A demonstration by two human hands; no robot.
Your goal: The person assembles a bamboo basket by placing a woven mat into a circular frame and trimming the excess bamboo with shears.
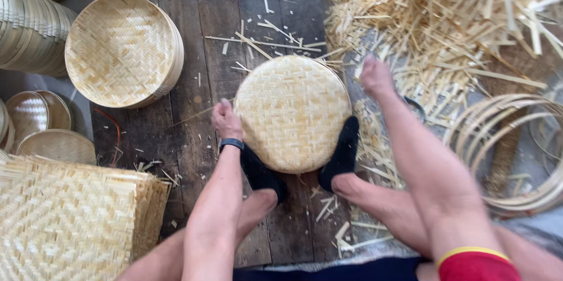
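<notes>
A round woven bamboo tray (291, 112) stands tilted on the dark wooden floor, braced between my two feet in black socks (342, 153). My left hand (226, 119), with a dark band on the wrist, grips the tray's left rim. My right hand (375, 77) is blurred just off the tray's upper right edge, fingers closed; whether it touches the rim I cannot tell.
A stack of finished round trays (123, 49) lies at upper left, more stacks beyond. Flat woven mats (70, 219) are piled at lower left. Bamboo offcuts (446, 17) heap at upper right, with bamboo hoops (510, 146) at right.
</notes>
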